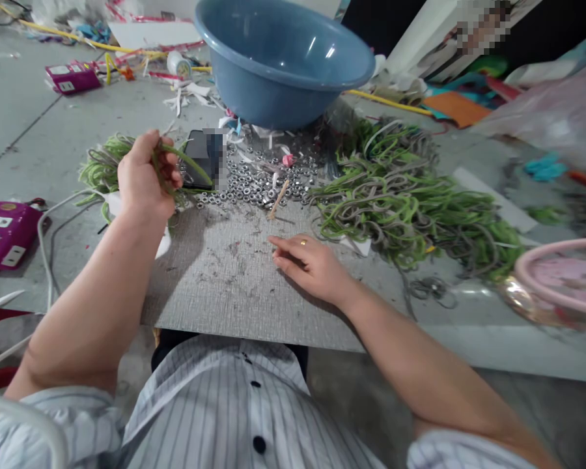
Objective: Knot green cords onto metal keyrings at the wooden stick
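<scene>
My left hand (149,169) is raised at the left, its fingers closed on a green cord (193,163) that curves out to the right. A tangled bundle of green and grey cords (100,159) lies just behind that hand. My right hand (310,267) rests low over the grey textured board (215,273), index finger stretched out and nothing visible in it. Ahead of its fingertips is a thin wooden stick (279,198). Many small metal nuts (249,179) are spread over the board's far part. A dark phone (200,156) lies beside them, partly behind the green cord.
A large blue basin (283,78) stands behind the nuts. To the right is a big heap of green and grey cords (400,195), then a pink-rimmed container (561,273). Purple power strips (10,234) and a white cable (43,241) lie left. Scraps and a yellow cord (390,103) are farther back.
</scene>
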Demonstrator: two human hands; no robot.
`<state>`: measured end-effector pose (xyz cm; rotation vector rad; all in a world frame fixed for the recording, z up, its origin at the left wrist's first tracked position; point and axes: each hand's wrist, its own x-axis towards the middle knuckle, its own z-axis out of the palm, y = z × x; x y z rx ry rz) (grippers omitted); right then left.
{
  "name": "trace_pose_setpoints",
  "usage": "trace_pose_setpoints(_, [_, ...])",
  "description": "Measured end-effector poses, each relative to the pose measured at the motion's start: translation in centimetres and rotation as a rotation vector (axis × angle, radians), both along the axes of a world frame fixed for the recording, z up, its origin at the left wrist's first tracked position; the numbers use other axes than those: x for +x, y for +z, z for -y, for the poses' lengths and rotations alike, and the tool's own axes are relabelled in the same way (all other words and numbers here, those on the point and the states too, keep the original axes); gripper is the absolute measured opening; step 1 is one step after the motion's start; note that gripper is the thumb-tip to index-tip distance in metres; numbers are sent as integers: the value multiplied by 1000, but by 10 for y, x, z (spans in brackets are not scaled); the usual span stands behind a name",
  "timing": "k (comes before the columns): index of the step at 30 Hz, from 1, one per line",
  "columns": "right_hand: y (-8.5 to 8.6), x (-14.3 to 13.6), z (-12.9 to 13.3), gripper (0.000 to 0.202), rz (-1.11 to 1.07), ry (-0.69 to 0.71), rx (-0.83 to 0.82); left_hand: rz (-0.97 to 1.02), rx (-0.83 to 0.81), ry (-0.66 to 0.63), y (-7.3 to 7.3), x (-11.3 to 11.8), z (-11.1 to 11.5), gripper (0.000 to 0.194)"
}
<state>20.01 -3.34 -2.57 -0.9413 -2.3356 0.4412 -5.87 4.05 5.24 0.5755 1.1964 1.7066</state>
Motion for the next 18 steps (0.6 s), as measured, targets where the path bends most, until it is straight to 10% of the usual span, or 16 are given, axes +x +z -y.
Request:
trace_pose_setpoints(8, [2,3,-3,31,60,-33,-60,-59,-48,11,-8,-18,-15,16])
trace_pose_setpoints(15, [4,3,-5,32,34,-61,-92,-342,84,52,-22,-22,-20,71])
trace_pose_setpoints(18, [4,5,-7,32,-6,-102,-100,-593,242,86,-36,-14,-18,60])
